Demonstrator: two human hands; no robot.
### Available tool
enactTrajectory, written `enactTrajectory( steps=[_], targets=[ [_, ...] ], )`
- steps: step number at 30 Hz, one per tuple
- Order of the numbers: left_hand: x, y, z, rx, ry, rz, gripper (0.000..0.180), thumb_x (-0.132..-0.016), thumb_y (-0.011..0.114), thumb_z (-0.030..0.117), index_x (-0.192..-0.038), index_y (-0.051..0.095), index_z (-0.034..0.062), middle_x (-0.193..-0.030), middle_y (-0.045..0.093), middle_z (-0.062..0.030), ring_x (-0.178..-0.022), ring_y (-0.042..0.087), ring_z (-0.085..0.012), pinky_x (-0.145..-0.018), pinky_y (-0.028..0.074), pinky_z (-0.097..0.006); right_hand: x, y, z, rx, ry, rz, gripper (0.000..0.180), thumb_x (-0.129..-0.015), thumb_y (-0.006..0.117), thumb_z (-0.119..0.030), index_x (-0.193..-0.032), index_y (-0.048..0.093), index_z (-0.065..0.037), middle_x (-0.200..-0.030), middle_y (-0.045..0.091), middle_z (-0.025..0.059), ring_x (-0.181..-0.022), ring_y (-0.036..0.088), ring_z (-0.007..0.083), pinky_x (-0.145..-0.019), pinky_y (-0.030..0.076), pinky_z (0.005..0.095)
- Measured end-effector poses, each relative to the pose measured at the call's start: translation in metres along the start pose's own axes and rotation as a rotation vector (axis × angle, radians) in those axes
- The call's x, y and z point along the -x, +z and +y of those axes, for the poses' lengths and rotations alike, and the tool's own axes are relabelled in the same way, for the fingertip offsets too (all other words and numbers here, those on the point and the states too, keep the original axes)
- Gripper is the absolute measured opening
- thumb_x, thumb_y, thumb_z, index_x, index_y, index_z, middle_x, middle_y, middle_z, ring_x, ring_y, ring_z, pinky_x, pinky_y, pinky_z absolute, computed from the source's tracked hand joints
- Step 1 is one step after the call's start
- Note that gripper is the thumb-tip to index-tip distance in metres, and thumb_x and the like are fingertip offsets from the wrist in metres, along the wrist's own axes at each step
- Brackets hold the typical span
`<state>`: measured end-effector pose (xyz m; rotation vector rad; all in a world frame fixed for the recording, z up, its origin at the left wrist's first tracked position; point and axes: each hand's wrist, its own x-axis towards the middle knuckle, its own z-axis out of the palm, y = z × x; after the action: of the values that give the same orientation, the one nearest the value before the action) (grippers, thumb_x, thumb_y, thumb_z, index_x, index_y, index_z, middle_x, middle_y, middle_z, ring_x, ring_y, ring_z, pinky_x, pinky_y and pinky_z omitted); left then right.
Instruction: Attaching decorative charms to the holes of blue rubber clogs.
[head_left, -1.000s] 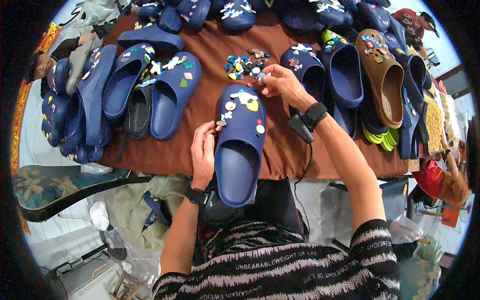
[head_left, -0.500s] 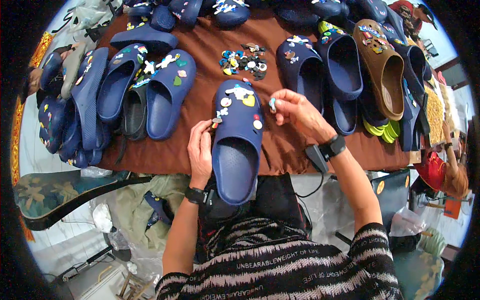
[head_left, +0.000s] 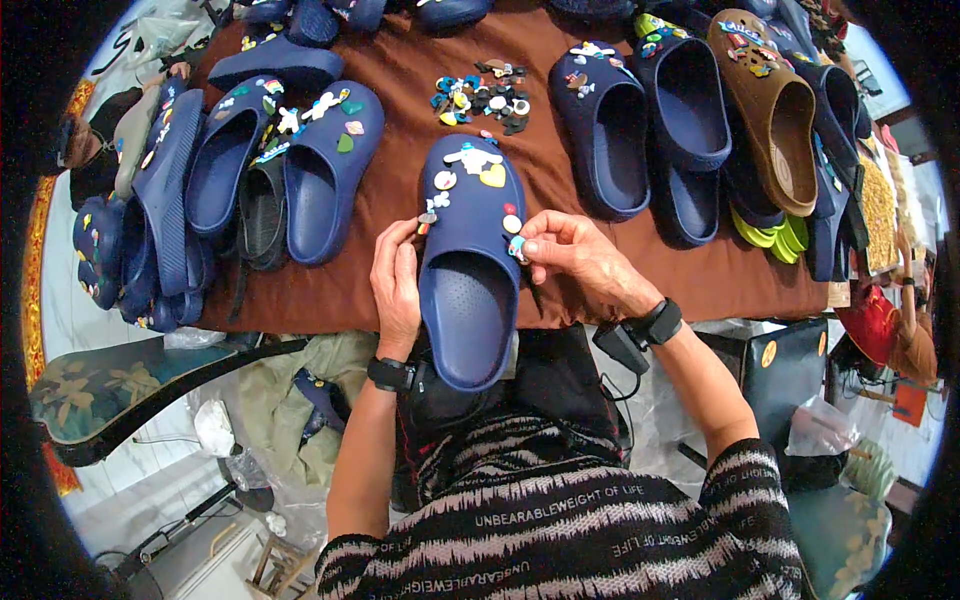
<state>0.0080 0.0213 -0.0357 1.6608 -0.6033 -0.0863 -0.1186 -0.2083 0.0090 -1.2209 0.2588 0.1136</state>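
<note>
A navy blue clog [head_left: 468, 330] sits in front of me at the table's near edge, toe pointing away and heel past the edge. Several charms decorate its upper, among them a white figure, a yellow heart and round pieces. My left hand [head_left: 398, 290] grips the clog's left side, fingers curled against the edge; its fingertips are partly hidden. Between the thumb and fingertips of my right hand [head_left: 570, 255] is a small light-blue shoe charm [head_left: 516, 246], held against the right side of the clog's upper. Beyond the toe lies a pile of loose charms [head_left: 490, 97].
Decorated navy clogs [head_left: 335, 180] stand at the left, with more navy clogs [head_left: 602, 140] and a brown clog [head_left: 770, 130] at the right. A brown cloth [head_left: 400, 110] covers the table. Chairs [head_left: 125, 385] flank me, and another person's arm [head_left: 908, 300] shows at the far right.
My right hand has moved left with the charm, from beside the clog to its right side. My left hand still grips the clog. The whole view has shifted slightly.
</note>
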Motion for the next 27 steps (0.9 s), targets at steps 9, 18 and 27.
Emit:
enactTrajectory(
  steps=[9,18,27],
  targets=[
    [0.0,-0.002,-0.001,-0.069,0.012,-0.005,0.033,-0.103,0.043,0.018,-0.121,0.062,-0.0043,-0.123,0.061,-0.0167,-0.115,0.058,-0.0281,-0.101,0.044,-0.036,-0.01,-0.005,-0.011,0.051,0.186,-0.008,0.019,-0.094,0.071,-0.023,-0.091,0.065,-0.004,-0.079,0.064,-0.0004,-0.064,0.059,0.0075,-0.06,0.05,0.0226],
    [0.0,-0.001,0.001,-0.054,0.001,-0.02,0.035,-0.103,0.043,0.018,-0.123,0.061,-0.0037,-0.123,0.061,-0.0166,-0.115,0.058,-0.0282,-0.102,0.043,-0.037,-0.028,-0.006,-0.037,0.201,0.431,-0.073,0.023,-0.091,0.075,-0.028,-0.082,0.064,-0.009,-0.073,0.064,-0.0005,-0.058,0.059,0.0067,-0.053,0.048,0.0195],
    [0.002,0.005,0.003,0.039,-0.062,-0.01,0.044,-0.105,0.04,0.019,-0.143,0.045,-0.0023,-0.134,0.055,-0.0212,-0.126,0.054,-0.0288,-0.108,0.039,-0.039,-0.037,0.008,-0.047,0.45,0.41,-0.087,0.03,-0.091,0.074,-0.028,-0.078,0.062,-0.004,-0.068,0.062,0.0026,-0.056,0.061,0.0102,-0.052,0.051,0.023]
  ],
)
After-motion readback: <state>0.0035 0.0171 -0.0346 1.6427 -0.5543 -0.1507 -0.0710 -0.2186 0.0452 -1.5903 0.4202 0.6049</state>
